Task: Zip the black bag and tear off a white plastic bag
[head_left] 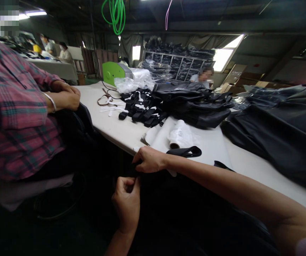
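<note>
Below the table edge, my left hand is closed in a pinch on black material that lies across my lap. Just above it, my right hand is also closed on the same material, fingers bent downward. The two hands are close together but apart. So dark is the material that its outline and the exact spot held cannot be made out. Behind my right wrist, a black strap loop lies on the table beside a roll of white plastic film.
The white table bears black straps with white pieces, stacked black bags and more black material at right. A green machine stands behind. A co-worker in a plaid shirt sits close on the left.
</note>
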Action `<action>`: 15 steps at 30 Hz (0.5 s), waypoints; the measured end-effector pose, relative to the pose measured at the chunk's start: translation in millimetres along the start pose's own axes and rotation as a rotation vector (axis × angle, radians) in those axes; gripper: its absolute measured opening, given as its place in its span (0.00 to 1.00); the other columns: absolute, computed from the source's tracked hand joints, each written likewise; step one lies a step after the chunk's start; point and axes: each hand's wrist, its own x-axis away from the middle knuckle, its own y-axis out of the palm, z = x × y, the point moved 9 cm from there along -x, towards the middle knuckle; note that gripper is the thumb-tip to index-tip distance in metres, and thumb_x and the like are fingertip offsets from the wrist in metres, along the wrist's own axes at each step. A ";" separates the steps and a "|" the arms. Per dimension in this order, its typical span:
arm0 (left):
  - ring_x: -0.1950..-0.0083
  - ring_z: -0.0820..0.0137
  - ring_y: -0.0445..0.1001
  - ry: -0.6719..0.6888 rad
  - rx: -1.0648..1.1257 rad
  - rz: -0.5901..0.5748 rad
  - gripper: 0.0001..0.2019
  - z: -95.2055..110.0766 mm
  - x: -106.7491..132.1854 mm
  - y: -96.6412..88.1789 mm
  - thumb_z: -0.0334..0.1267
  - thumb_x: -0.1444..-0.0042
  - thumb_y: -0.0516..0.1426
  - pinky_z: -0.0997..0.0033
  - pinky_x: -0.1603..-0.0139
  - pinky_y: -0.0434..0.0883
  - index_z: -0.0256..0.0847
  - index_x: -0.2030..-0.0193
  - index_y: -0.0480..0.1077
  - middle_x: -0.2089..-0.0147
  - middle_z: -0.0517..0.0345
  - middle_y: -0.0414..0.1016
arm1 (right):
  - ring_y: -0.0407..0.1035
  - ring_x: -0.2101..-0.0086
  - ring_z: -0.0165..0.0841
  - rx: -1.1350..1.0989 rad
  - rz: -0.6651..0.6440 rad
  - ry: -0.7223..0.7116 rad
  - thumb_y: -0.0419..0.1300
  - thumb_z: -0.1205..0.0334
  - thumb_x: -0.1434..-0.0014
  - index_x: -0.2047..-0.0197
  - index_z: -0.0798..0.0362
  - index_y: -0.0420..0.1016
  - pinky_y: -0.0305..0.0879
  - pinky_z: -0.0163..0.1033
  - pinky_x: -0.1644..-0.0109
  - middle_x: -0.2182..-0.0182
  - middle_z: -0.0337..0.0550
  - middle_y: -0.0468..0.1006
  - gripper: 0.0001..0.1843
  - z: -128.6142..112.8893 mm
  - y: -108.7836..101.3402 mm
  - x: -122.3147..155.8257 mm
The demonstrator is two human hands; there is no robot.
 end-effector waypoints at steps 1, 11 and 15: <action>0.71 0.69 0.74 0.014 -0.001 -0.002 0.17 1.8 0.8 0.8 0.53 0.49 0.64 0.73 0.68 0.70 0.43 0.72 0.67 0.73 0.61 0.74 | 0.58 0.75 0.26 0.003 0.010 -0.006 0.62 0.74 0.48 0.68 0.59 0.81 0.52 0.31 0.71 0.80 0.31 0.63 0.07 1.2 -1.0 0.5; 0.71 0.70 0.72 0.011 -0.017 -0.046 0.16 1.9 4.0 0.9 0.50 0.47 0.64 0.72 0.68 0.68 0.43 0.73 0.65 0.73 0.62 0.73 | 0.55 0.76 0.25 -0.045 -0.153 -0.004 0.60 0.74 0.47 0.77 0.59 0.74 0.50 0.31 0.74 0.83 0.30 0.55 0.08 -0.1 5.4 0.9; 0.71 0.69 0.74 -0.119 0.121 -0.092 0.19 -6.4 -4.7 1.6 0.50 0.53 0.66 0.72 0.68 0.72 0.42 0.75 0.62 0.73 0.60 0.73 | 0.60 0.75 0.26 -0.031 -0.273 0.025 0.63 0.71 0.44 0.69 0.61 0.80 0.53 0.30 0.72 0.81 0.30 0.63 0.04 11.4 9.4 2.7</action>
